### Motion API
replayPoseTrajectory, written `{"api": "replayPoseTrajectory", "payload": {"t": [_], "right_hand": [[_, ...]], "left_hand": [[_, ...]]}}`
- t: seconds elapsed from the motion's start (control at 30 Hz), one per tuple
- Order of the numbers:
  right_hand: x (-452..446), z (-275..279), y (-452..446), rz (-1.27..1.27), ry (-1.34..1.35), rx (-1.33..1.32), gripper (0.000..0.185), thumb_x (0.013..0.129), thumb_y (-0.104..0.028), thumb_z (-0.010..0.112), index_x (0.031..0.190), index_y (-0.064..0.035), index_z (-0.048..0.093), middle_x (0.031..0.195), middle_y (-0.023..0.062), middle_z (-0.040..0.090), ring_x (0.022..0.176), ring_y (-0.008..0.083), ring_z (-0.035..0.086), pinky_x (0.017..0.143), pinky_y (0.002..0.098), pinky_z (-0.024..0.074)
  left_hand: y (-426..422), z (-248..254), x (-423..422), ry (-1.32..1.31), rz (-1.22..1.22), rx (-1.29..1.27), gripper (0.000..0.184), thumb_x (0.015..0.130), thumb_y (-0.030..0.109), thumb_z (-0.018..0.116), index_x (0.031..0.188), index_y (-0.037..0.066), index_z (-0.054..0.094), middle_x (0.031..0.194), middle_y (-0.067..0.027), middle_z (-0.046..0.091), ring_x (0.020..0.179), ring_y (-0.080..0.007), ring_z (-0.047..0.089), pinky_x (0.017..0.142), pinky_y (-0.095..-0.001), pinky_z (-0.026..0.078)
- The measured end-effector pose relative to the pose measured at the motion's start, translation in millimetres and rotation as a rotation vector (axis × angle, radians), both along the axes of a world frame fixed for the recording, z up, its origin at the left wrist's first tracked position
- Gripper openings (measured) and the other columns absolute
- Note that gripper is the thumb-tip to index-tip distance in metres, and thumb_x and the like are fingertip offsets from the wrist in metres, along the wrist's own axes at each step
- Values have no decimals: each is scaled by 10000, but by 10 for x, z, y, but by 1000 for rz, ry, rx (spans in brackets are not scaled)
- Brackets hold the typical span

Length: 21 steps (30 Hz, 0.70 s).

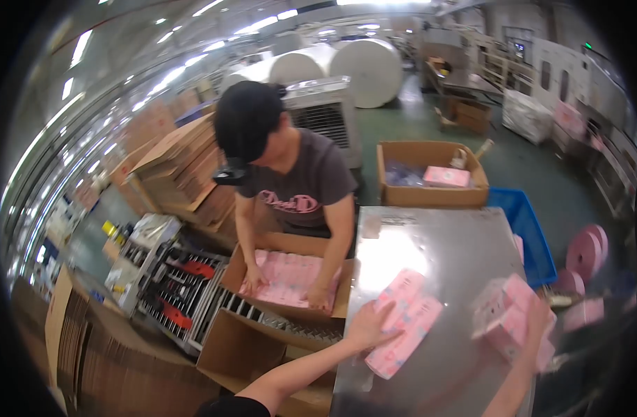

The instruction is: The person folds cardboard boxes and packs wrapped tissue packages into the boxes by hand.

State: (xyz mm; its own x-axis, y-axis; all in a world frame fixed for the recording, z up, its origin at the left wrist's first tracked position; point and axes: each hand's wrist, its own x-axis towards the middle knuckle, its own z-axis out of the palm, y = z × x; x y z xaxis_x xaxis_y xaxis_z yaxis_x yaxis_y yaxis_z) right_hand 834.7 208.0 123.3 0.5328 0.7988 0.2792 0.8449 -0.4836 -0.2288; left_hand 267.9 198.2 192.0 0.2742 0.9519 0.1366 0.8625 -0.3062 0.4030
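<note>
Near the desk's (464,240) left edge, the left hand (369,326) spreads its fingers against pink packs (410,325); by the right edge, the right hand (538,318) touches a blurred pink bundle (508,321), its grip unclear to me.

Black sleeve (234,407) on left arm (297,372); both hands (365,328) bare.

Pink packs (404,344) at the left hand (369,325): two
Pink packs (508,326) at the right hand (539,318): several, too blurred to count
Blue bin (529,240) beyond the right hand: one
Open cartons (228,342) left of the left hand: two
White rolls (368,73) far beyond both: three
</note>
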Motion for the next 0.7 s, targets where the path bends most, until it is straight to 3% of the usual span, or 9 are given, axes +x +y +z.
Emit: {"api": "replayPoseTrajectory", "payload": {"t": [0.07,0.13,0.3,0.37,0.43,0.53,0.6,0.67,0.7], "right_hand": [[-280,154,-64,-195,-48,49,556,937,-509,490,1073,11,636,1087,230,627,1070,407,567,1046,531,339],[-628,374,-171,-150,52,-2,532,954,-493,469,998,10,637,1059,234,624,1082,402,557,1075,535,304],[-1588,625,-901,158,91,-144,395,924,-400,560,888,-7,585,993,217,605,1028,403,547,1074,563,297],[-1828,268,-1344,309,97,2,343,869,-349,631,829,-14,570,886,194,583,934,406,542,1069,570,301],[-2343,234,-1803,447,-24,251,309,820,-317,664,847,-20,586,893,190,585,919,408,546,1062,577,303],[-2499,403,-2223,655,207,-109,289,763,-221,706,963,-28,627,1004,185,615,990,390,570,1057,529,340],[-2533,399,-2209,461,830,-200,405,695,-119,738,1076,-29,635,1078,169,626,1053,367,580,1045,453,383],[-2392,650,-1787,609,570,22,499,651,-60,751,1131,-22,623,1109,151,628,1076,344,578,1021,390,411],[-2259,850,-1534,770,336,61,684,618,-57,768,1263,-41,538,1247,149,569,1232,337,504,1077,476,364]], "left_hand": [[-18,-11,-26,-28,-44,-51,830,747,675,666,1404,198,493,1258,-315,483,1172,-458,503,985,-479,443],[-29,-1,-30,-46,-23,-26,807,750,668,665,1397,214,502,1257,-321,485,1162,-464,509,975,-486,448],[57,-187,-176,-96,-193,-15,865,710,650,707,1412,195,488,1300,-320,459,1213,-453,474,1021,-475,412],[20,-122,-173,-85,-233,-37,894,681,634,739,1420,203,480,1325,-315,442,1240,-441,457,1043,-467,398],[16,-88,-168,-86,-241,-70,896,678,637,740,1421,209,479,1314,-311,449,1234,-439,462,1041,-469,398],[-25,-76,-132,-92,-227,-91,895,672,633,747,1422,224,479,1302,-294,462,1221,-434,474,1030,-470,408],[-86,-75,-126,-88,-177,-135,902,653,628,763,1410,218,494,1288,-267,480,1196,-418,494,1002,-462,432],[-194,-105,-155,-104,-179,-167,910,637,626,774,1401,216,502,1273,-252,489,1179,-404,505,986,-455,442],[-185,-101,-121,-130,-164,-166,917,620,625,786,1393,213,511,1257,-237,499,1162,-390,515,970,-449,452]]}}
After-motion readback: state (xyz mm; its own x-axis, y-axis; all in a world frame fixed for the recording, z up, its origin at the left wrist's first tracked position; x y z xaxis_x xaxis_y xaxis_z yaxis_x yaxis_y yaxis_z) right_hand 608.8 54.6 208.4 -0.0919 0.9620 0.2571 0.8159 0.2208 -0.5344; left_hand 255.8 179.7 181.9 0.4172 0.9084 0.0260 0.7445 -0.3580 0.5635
